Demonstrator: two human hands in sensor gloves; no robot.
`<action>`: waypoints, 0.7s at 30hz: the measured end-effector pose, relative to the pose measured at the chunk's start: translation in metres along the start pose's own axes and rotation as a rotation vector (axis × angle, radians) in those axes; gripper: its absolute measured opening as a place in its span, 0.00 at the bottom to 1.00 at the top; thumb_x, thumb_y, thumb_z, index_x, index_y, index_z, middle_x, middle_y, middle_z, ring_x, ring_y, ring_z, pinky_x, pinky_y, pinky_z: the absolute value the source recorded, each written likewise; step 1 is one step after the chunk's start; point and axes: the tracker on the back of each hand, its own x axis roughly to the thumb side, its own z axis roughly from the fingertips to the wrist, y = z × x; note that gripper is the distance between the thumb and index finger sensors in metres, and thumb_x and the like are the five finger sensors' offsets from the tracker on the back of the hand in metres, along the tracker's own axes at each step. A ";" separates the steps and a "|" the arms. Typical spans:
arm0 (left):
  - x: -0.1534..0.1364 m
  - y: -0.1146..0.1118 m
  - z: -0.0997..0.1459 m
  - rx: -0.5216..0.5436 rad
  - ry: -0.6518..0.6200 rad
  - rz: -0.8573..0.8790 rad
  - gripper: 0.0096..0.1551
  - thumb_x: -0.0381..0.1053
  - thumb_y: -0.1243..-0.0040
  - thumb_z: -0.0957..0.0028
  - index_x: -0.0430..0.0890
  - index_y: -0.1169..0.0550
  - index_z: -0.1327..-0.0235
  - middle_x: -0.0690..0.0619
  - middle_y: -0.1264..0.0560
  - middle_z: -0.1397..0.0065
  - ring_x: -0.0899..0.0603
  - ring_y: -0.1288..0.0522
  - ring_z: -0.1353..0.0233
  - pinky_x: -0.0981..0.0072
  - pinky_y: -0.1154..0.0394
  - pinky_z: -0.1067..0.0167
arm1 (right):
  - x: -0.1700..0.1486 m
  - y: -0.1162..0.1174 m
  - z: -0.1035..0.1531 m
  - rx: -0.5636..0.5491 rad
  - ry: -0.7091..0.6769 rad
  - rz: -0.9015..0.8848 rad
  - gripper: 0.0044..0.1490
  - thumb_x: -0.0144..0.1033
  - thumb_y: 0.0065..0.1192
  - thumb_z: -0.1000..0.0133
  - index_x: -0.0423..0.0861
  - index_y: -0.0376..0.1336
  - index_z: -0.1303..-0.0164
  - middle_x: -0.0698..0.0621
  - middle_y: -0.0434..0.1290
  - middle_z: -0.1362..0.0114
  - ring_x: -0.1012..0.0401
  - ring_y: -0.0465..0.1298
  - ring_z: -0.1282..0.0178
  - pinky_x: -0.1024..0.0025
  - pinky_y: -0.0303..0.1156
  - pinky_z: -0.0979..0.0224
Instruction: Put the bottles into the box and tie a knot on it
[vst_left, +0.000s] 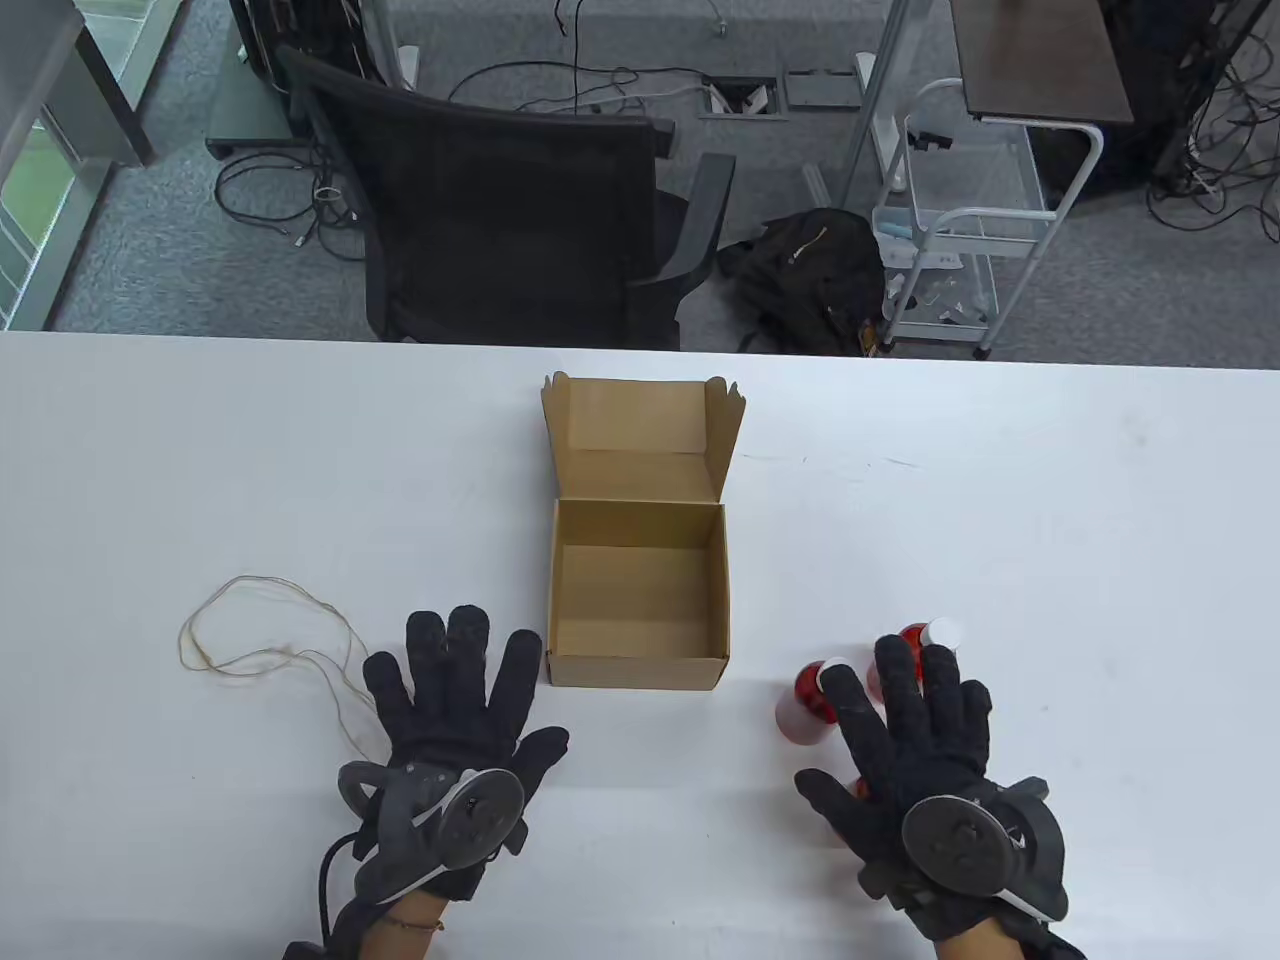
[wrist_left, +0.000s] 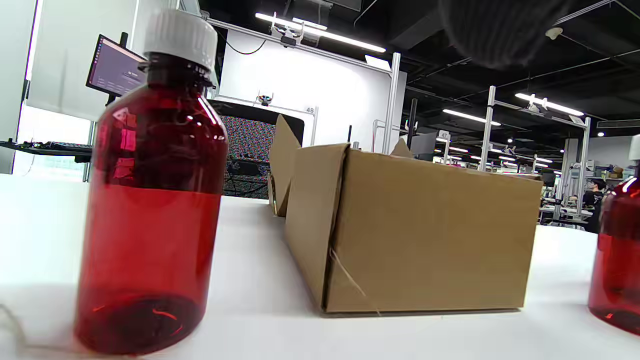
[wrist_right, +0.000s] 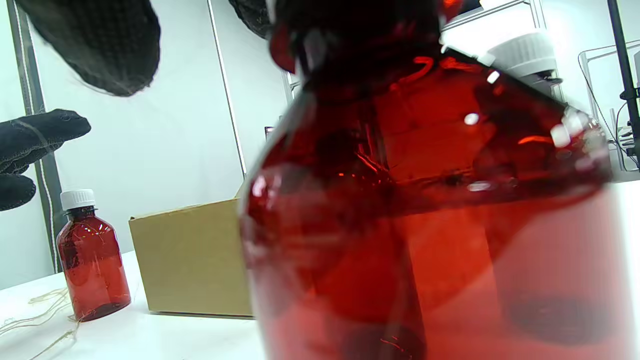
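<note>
Box (vst_left: 637, 600) open and empty, bottles (vst_left: 812, 700) and string (vst_left: 270, 650) untouched on table (vst_left: 200, 480); left hand (vst_left: 455, 700) and right hand (vst_left: 915, 740) spread flat, holding nothing.

Bright even overhead light, ceiling strip lamps (wrist_left: 320, 31) glaring in the left wrist view, soft faint shadows on the white table (vst_left: 1000, 480), nearest red bottle (wrist_right: 430, 210) blurred, glinting highlights, wide-angle bending at wrist-view edges
</note>
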 end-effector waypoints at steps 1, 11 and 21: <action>0.000 0.000 0.000 0.000 0.001 -0.001 0.61 0.71 0.43 0.46 0.55 0.61 0.13 0.36 0.73 0.12 0.21 0.72 0.18 0.17 0.67 0.35 | 0.000 0.000 0.000 0.000 0.000 -0.003 0.56 0.65 0.62 0.47 0.54 0.44 0.14 0.39 0.36 0.11 0.33 0.34 0.19 0.24 0.32 0.28; 0.001 -0.001 -0.001 -0.010 -0.005 0.000 0.60 0.71 0.43 0.46 0.55 0.60 0.13 0.36 0.73 0.12 0.21 0.73 0.18 0.17 0.67 0.35 | -0.001 0.000 0.000 0.001 0.006 -0.011 0.55 0.65 0.62 0.47 0.54 0.45 0.14 0.39 0.37 0.11 0.33 0.35 0.19 0.24 0.33 0.28; 0.002 -0.003 0.000 -0.024 -0.001 -0.010 0.60 0.71 0.42 0.47 0.55 0.60 0.13 0.36 0.73 0.12 0.21 0.72 0.18 0.17 0.67 0.35 | -0.001 0.000 0.001 -0.003 0.006 -0.006 0.55 0.64 0.62 0.46 0.53 0.46 0.14 0.38 0.38 0.11 0.33 0.35 0.19 0.24 0.33 0.28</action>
